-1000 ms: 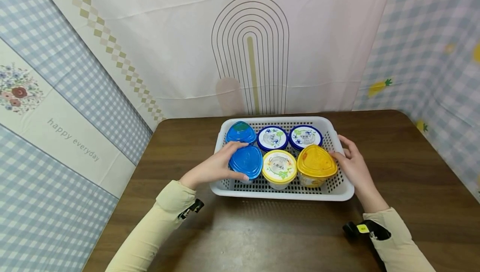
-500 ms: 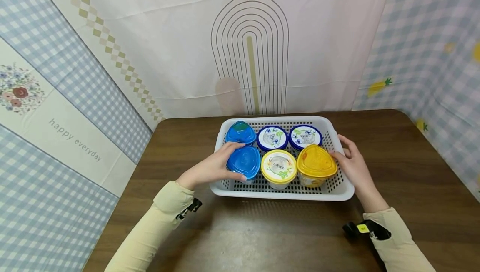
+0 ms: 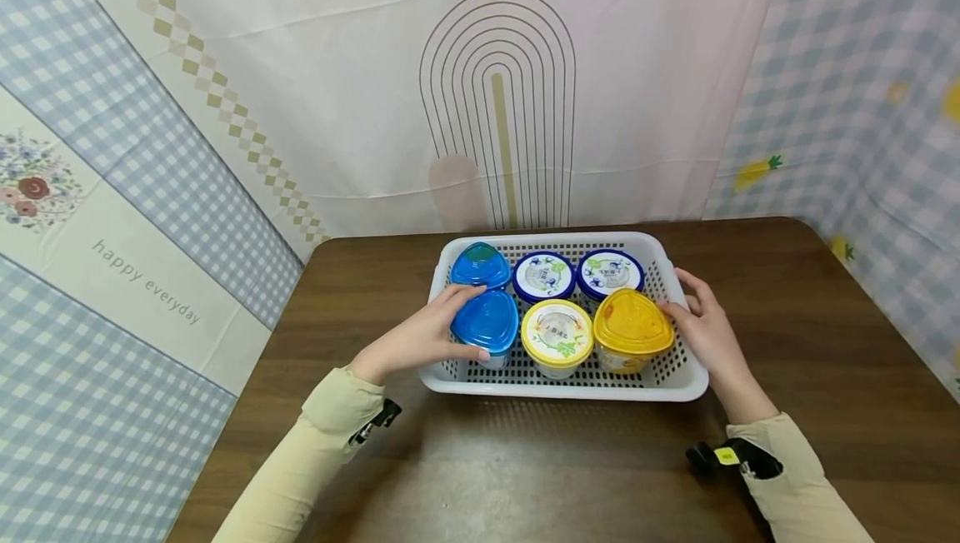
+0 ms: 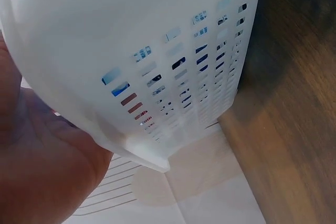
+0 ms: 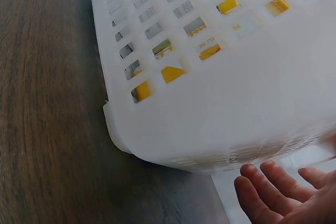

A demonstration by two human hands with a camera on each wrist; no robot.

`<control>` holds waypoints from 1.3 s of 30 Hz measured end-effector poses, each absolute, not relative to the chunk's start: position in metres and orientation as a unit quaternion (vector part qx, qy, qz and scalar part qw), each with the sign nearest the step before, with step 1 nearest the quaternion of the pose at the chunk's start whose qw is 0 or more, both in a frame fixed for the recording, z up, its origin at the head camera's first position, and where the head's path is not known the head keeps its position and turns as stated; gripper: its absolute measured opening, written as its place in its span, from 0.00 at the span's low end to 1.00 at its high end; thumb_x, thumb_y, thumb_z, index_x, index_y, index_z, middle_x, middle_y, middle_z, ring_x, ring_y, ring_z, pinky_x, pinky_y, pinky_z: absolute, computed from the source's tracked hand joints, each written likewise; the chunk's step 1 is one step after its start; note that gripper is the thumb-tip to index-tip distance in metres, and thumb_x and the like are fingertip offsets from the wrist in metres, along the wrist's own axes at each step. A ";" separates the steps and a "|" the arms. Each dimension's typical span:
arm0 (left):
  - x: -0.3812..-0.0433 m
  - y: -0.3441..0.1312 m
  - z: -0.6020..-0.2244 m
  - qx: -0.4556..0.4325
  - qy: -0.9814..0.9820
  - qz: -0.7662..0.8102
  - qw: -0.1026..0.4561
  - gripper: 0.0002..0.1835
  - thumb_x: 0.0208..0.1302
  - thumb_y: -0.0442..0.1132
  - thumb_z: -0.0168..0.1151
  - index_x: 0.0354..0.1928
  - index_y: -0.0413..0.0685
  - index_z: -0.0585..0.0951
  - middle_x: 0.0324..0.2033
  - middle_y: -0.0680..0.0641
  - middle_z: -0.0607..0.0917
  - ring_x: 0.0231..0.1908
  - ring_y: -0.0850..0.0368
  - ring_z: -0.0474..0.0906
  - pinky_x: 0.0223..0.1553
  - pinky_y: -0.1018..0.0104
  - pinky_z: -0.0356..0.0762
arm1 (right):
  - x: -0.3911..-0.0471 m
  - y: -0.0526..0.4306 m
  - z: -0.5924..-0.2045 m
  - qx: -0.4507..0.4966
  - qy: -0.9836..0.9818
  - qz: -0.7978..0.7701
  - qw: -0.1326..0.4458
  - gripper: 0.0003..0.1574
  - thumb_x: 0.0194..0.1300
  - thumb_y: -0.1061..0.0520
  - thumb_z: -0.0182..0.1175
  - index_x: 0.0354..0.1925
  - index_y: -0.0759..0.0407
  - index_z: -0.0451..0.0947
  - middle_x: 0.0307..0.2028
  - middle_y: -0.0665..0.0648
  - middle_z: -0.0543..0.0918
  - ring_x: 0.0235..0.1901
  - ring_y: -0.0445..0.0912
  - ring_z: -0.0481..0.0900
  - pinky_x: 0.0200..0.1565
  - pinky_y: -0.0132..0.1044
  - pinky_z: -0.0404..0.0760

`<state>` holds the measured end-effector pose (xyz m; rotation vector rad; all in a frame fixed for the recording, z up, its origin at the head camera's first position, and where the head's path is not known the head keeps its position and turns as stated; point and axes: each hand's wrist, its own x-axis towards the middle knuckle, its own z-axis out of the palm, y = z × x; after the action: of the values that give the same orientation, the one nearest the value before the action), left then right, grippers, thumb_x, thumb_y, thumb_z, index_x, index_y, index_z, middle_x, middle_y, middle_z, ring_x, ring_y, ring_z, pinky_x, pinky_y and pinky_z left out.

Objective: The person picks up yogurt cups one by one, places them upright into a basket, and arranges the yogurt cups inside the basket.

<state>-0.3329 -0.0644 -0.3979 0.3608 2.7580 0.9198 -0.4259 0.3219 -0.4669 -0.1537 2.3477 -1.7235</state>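
A white plastic basket [image 3: 570, 391] holds two rows of lidded tubs. In the head view my left hand [image 3: 416, 336] grips the front-left tub with a blue rounded-triangular lid [image 3: 487, 321], thumb at its near side and fingers at its far side. My right hand [image 3: 708, 331] holds the basket's right end, thumb over the rim beside a tub with a yellow rounded-triangular lid [image 3: 633, 323], fingers outside. Between these tubs stands a round yellow-rimmed tub [image 3: 557, 333]. In the left wrist view the basket wall hides the fingers; the right wrist view shows loosely bent fingers [image 5: 273, 190] beyond the wall.
Behind stand another blue-lidded tub [image 3: 481, 265] and two round tubs with dark-blue rims, one in the middle [image 3: 544, 275] and one at right [image 3: 611, 273]. The basket stands on a brown wooden table [image 3: 525, 476], near its back edge by a hanging cloth [image 3: 375, 110].
My left hand has shifted slightly left with the front blue-lidded tub, widening the gap to the yellow-rimmed tub. My right hand and the basket stay in place.
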 end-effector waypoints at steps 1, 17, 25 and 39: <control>-0.332 -0.065 -0.398 0.124 0.937 0.310 0.104 0.52 0.54 0.57 0.76 0.78 0.55 0.60 0.72 0.45 0.61 0.70 0.44 0.61 0.63 0.46 0.71 | -0.426 0.322 -0.467 -0.053 0.800 -0.587 0.113 0.47 0.77 0.41 0.50 0.81 0.49 0.40 0.68 0.74 0.66 0.57 0.65 0.75 0.51 0.65 0.79; -0.326 -0.067 -0.401 0.123 0.938 0.313 0.082 0.51 0.56 0.57 0.74 0.77 0.51 0.59 0.72 0.42 0.62 0.70 0.41 0.63 0.61 0.43 0.72 | -0.428 0.323 -0.469 -0.056 0.802 -0.584 0.111 0.46 0.77 0.42 0.50 0.81 0.49 0.40 0.68 0.74 0.67 0.54 0.63 0.77 0.48 0.64 0.81; -0.324 -0.068 -0.406 0.125 0.936 0.323 0.069 0.51 0.57 0.57 0.74 0.77 0.51 0.59 0.73 0.42 0.61 0.70 0.41 0.63 0.63 0.43 0.70 | -0.428 0.323 -0.469 -0.063 0.811 -0.572 0.105 0.46 0.77 0.42 0.49 0.81 0.49 0.40 0.68 0.73 0.67 0.55 0.63 0.76 0.49 0.63 0.81; -0.321 -0.068 -0.412 0.122 0.935 0.330 0.050 0.52 0.58 0.56 0.74 0.78 0.50 0.58 0.73 0.43 0.61 0.69 0.42 0.64 0.62 0.43 0.71 | -0.428 0.323 -0.467 -0.070 0.810 -0.571 0.113 0.47 0.78 0.42 0.48 0.82 0.49 0.38 0.71 0.72 0.63 0.60 0.66 0.73 0.53 0.64 0.77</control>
<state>-0.3208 -0.0676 -0.4116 0.3730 2.8454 1.0057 -0.4278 0.3225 -0.4667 -0.2053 2.3782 -1.6742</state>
